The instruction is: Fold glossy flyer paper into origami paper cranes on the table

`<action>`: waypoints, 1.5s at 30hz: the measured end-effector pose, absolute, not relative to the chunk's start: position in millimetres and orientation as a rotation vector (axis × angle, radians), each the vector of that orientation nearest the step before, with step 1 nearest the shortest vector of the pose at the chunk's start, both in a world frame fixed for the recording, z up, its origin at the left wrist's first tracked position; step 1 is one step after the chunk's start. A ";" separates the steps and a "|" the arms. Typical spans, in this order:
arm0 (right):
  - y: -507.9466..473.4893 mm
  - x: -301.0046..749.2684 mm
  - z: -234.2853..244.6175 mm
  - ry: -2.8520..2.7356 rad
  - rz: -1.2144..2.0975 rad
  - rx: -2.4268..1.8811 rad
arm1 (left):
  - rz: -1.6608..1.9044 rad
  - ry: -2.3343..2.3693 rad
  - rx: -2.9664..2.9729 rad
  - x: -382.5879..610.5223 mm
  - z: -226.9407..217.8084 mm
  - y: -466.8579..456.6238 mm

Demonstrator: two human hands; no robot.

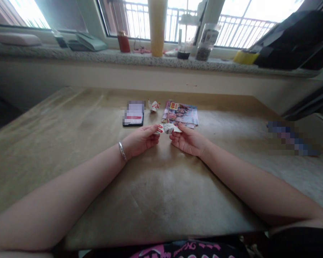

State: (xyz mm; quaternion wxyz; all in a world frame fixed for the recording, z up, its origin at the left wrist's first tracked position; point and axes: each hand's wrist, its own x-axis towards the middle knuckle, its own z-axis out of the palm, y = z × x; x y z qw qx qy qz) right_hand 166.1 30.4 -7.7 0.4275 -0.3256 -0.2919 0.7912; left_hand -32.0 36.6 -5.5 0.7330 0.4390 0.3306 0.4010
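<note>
Between both hands, just above the table, stretches a small crumpled piece of white paper with red print and a grey part in its middle. My left hand, with a silver bracelet at the wrist, pinches its left end. My right hand pinches the other end between thumb and fingers. Right beyond the hands lies a stack of colourful printed cards or leaflets. Another crumpled white and red paper sits left of the stack. A phone with a lit, blurred screen lies farther left.
The wooden table reaches to the wall under the window. A blurred bluish strip lies at its right. On the stone sill stand a red jar, a tall yellowish cylinder, a clear container and a black bag.
</note>
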 end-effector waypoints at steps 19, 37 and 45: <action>33.5 165.2 2.2 -0.440 1.875 -0.873 | 0.966 0.822 0.752 -29.6 6.5 30.5; 28.5 159.3 -11.5 -1.382 1.157 -1.273 | 1.065 0.977 1.269 -23.2 1.8 20.0; 47.6 169.2 -2.8 -1.511 0.863 -1.329 | 1.079 1.086 1.506 -26.1 1.4 20.7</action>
